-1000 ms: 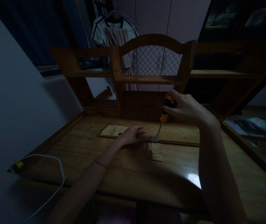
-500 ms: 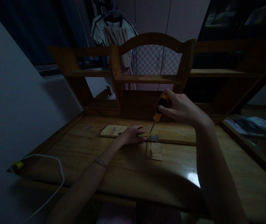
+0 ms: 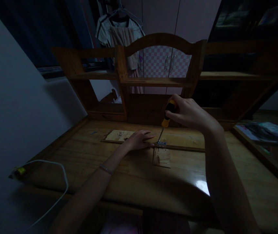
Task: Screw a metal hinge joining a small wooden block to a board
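Head view: my right grip (image 3: pixel 187 113) holds a yellow-black screwdriver (image 3: pixel 165 123), silver metal fitting (image 3: pixel 162 144) beneath; flattened left hand (image 3: pixel 139 140) seemingly steadies the brown wooden board (image 3: pixel 187 141).

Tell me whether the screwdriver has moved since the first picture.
Yes, leftward: the screwdriver has its tip at the left end of the metal plate, previously the right.
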Demonstrator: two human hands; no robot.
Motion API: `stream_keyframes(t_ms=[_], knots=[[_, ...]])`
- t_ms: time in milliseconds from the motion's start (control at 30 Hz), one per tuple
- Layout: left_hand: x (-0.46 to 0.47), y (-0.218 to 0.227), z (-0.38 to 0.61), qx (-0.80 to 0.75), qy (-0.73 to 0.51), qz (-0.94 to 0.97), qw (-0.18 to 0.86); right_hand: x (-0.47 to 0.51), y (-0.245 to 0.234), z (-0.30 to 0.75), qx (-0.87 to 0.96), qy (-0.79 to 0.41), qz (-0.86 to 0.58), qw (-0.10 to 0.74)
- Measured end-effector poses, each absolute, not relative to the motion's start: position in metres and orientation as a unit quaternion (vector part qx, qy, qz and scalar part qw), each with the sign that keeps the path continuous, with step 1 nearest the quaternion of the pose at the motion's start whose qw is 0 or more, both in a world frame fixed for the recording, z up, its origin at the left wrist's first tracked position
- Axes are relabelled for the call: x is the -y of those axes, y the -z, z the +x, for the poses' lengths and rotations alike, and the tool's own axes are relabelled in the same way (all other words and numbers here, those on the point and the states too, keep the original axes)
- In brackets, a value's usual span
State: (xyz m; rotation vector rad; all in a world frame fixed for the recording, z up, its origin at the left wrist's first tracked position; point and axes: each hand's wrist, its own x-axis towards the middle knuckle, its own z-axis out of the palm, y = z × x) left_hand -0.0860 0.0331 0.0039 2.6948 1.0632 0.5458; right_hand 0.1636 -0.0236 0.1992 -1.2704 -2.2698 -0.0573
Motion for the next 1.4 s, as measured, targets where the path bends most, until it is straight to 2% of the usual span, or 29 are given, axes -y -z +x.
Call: stream_keyframes(t_ms=[467,1033,1400], knots=[[-0.038,-0.001,-0.087,-0.333,-0.187,0.92,0.083,0.022,-0.193,0.152,0.843,0.064,-0.463,0.267],[-0.037,-0.001,-0.086,-0.336,-0.191,0.919,0.079,0.019,-0.19,0.151,0.849,0.05,-0.445,0.281],[-0.034,-0.003,-0.085,-0.342,-0.183,0.918,0.079,0.026,-0.193,0.146,0.828,0.111,-0.506,0.214]])
